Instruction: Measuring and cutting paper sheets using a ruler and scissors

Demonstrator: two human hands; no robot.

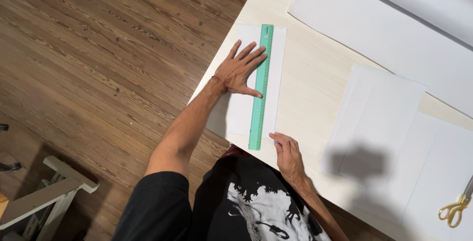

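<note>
- left hand [242, 71] spread flat and wide, fingers fanned, pressing down on a green ruler [260, 87] and the white sheet [256, 81] under it.
- ruler lying lengthwise on the sheet, near the table's [305, 83] left edge, its near end reaching just past the sheet's near edge, close to the body.
- right hand [287, 153] curled narrow at the ruler's near end, just beside it; looks pinched on a small blue-tipped pen or pencil [276, 143], mostly hidden, so hard to be sure.
- pressure sits only on the ruler's middle and far half; near end unpinned, so likely to swing sideways under a push from the right hand, leaving a crooked line.
- sheet close to the table edge, possibly overhanging it; could slide or sag off toward the wooden floor [98, 49] once the left palm lifts.
- thumb tip touching the ruler's left edge; fingertips lying over its width, at risk of being bumped if a tip runs the full length.
- shadow of head and camera falling right of the hands, not on the ruler, so marks stay readable.
- other white sheets [389, 118] and gold-handled scissors [456, 209] well apart to the right, unlikely to interfere.
</note>
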